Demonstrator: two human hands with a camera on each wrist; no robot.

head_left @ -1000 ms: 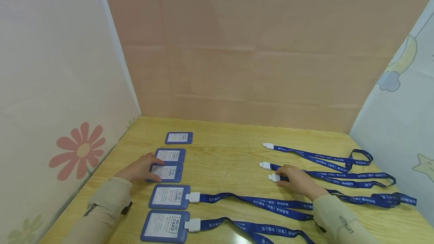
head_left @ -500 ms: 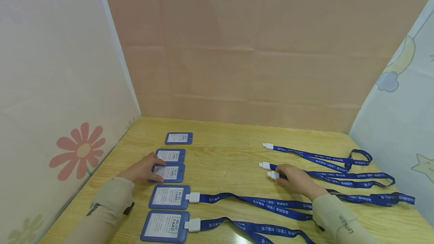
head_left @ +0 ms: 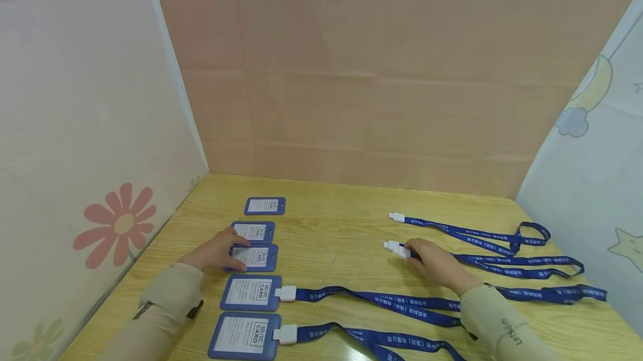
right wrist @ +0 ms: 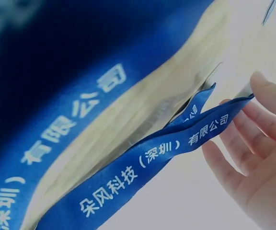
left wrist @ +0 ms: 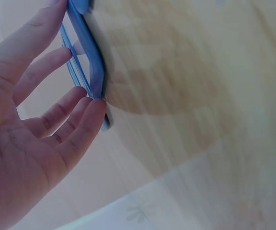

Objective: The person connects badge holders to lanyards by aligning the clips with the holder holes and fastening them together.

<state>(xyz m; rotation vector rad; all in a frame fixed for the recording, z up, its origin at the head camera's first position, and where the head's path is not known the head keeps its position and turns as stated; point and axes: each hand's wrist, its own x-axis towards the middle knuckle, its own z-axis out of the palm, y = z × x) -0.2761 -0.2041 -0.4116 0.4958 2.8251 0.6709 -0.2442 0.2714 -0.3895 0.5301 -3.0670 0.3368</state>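
In the head view my left hand (head_left: 219, 249) grips a blue ID card holder (head_left: 261, 258) by its left end, thumb on the near edge and fingers at the far edge. The left wrist view shows this holder (left wrist: 94, 57) edge-on at the fingertips. My right hand (head_left: 436, 263) pinches a blue lanyard (head_left: 567, 295) just behind its white clip (head_left: 403, 253). That clip overlaps the clip of another lanyard (head_left: 512, 260) lying behind it. In the right wrist view, the held strap (right wrist: 157, 148) runs from between thumb and fingers, white lettering showing.
Two card holders with lanyards attached, one (head_left: 251, 292) behind the other (head_left: 244, 335), lie nearest on the wooden table (head_left: 331, 227). Farther back are two loose holders (head_left: 255, 231) (head_left: 265, 205) and a far lanyard (head_left: 467, 232). Fabric walls (head_left: 351, 99) surround the table.
My left hand has slid slightly right with the card holder. My right hand has shifted a little left and away from me, bringing the held clip over beside the neighbouring lanyard's clip.
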